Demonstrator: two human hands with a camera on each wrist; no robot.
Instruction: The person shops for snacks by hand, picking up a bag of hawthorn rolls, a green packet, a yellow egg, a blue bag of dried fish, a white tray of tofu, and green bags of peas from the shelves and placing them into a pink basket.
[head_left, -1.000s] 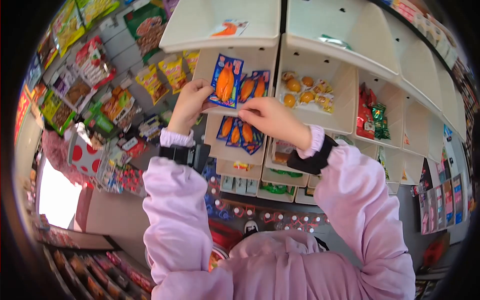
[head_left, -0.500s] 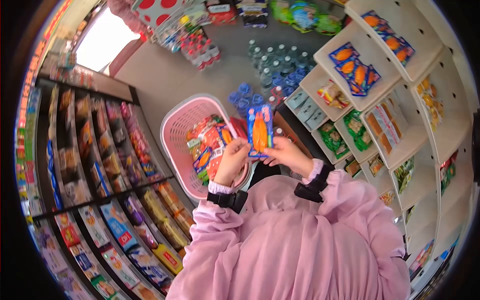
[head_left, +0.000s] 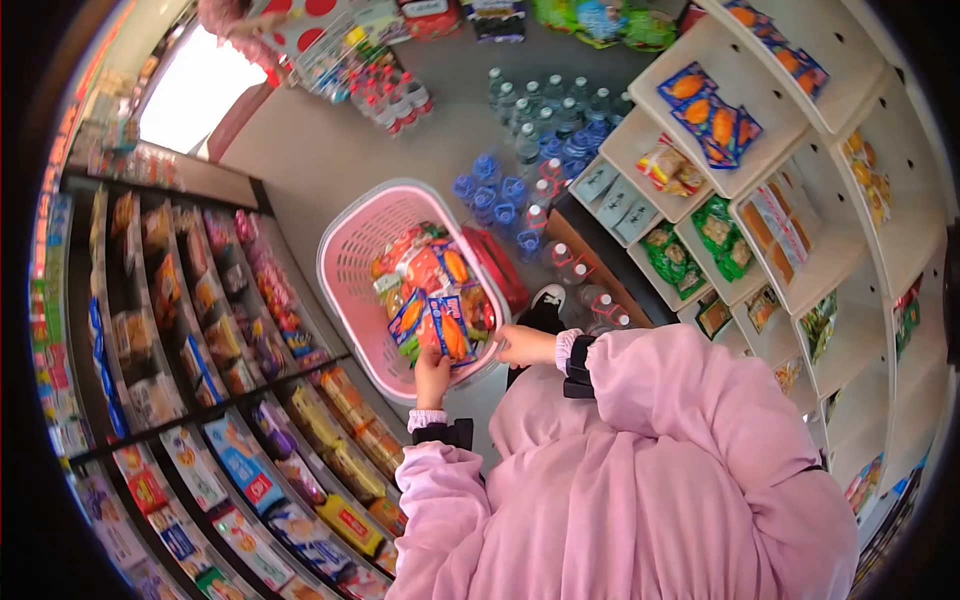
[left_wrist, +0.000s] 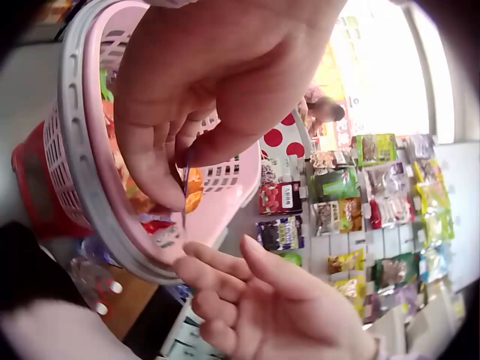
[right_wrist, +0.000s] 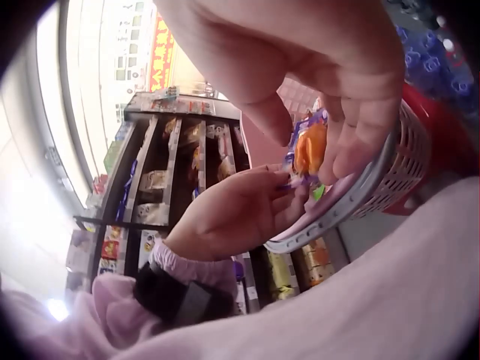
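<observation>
In the head view my left hand (head_left: 433, 380) is at the near side of a pink basket (head_left: 338, 265). It pinches the lower edge of a blue packet (head_left: 452, 328) with an orange, drumstick-like piece of food on it. The packet is over several colourful snack packs (head_left: 418, 262) in the basket. My right hand (head_left: 528, 346) is beside the basket's right rim with its fingers loosely extended. The right wrist view has the left hand's fingertips at the bottom of the packet (right_wrist: 309, 150), and the right hand's relaxed fingers close beside it.
White shelf bins (head_left: 720, 165) with more blue packets and snacks rise on the right. Dark snack racks (head_left: 215, 310) stand on the left. Bottles (head_left: 545, 115) cover the floor beyond the basket, and a red container (head_left: 497, 268) stands next to it.
The blue packet came from the bin, was held in both hands before the body, then moved left and down into the basket's mouth. The right hand has let go of it.
</observation>
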